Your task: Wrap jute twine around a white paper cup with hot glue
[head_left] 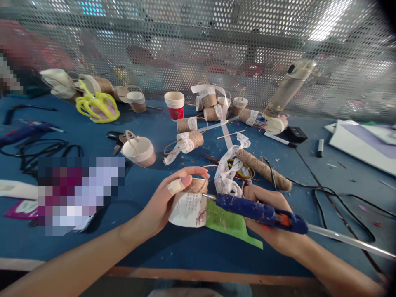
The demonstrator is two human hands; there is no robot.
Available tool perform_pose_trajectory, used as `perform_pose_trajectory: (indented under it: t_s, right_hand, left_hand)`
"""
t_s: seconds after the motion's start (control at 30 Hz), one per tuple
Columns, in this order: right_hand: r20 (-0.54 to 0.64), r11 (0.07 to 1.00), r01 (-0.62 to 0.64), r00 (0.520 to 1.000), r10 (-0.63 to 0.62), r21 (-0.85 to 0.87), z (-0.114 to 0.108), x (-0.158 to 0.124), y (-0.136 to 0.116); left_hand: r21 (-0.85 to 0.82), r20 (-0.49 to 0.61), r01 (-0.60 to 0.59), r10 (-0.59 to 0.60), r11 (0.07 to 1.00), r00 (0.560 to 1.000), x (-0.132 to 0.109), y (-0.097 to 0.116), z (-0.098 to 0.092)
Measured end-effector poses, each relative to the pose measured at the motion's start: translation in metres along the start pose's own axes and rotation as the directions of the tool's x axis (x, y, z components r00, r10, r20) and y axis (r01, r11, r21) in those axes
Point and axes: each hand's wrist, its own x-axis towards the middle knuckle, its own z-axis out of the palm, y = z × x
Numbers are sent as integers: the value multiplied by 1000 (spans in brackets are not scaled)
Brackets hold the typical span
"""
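Note:
My left hand point(163, 198), a bandage on its thumb, is closed around a paper cup point(188, 212) printed with writing and pink blossoms. The cup stands narrow end up, and brown twine point(198, 185) is wound around its upper part. In my right hand point(272, 237) is a blue glue gun point(244, 208) with a clear glue stick out of its back. Its metal nozzle points left and meets the cup at the lower edge of the twine. A green sheet point(229, 225) lies under the gun, and white lace ribbon point(227, 173) is bunched just beyond.
Behind the lace lies a twine roll point(266, 169). Several twine-wrapped cups point(190, 141) and a red-and-white cup stack point(175, 106) stand farther back. A yellow basket point(97, 107) and another glue gun point(27, 132) are left. A bottle point(287, 88) leans against the mesh; black cable point(334, 192) runs right.

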Motion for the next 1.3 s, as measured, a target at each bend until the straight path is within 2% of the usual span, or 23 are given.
perform_pose_trajectory:
  t_s: [0.6,1.07,1.2,1.3]
  right_hand:
    - [1,999,-41,999,41,-35,1,3,0]
    - [0,995,-77,997,78,-56,0,3,-1]
    - [-12,993,-119,993,118,-6,-2,5,-3]
    - [-81,981,-176,980,182,78,-6,7,-3]
  left_hand:
    - [-120,-73,88,-97,989,993,1,3,1]
    - [-229,-52,90,-105,969,993,3,3,0]
    - [-267,-49,94,-111,959,993,4,4,-1]
    - [-267,-11,102,-109,958,994,4,4,0]
